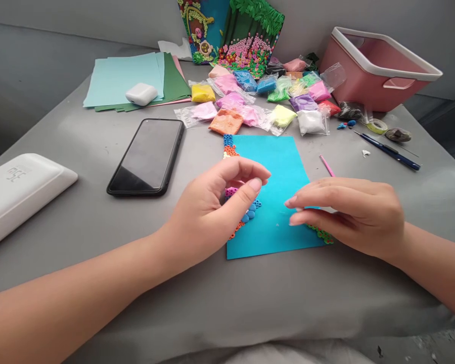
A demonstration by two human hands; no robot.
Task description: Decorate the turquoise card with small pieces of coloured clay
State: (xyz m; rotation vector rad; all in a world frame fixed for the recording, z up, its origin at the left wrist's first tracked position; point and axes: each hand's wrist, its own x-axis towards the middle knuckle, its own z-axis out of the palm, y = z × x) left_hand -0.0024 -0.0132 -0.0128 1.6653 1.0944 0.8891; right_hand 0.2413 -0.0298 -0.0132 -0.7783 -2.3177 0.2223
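Observation:
A bright blue card (275, 162) lies flat on the table, with small ring-shaped clay pieces in blue, orange and pink along its left edge. A blue clay flower (249, 214) sits low on that side, and green rings (320, 234) line the lower right corner. My left hand (216, 205) hovers over the card's left side, fingers curled and thumb tip close to the index finger. Over the right edge, my right hand (349, 215) is closed, thumb near the fingertips; a tiny pale bit shows between them. What either hand pinches, if anything, is hidden or too small to name.
Bagged coloured clay (227, 121) spreads behind the card, before a decorated picture (250, 38) and a pink bin (364, 81). To the left are a phone (147, 156), a white device (23, 194), paper sheets (117, 76) and an earbud case (141, 94). A dark pen-like tool (389, 150) lies right.

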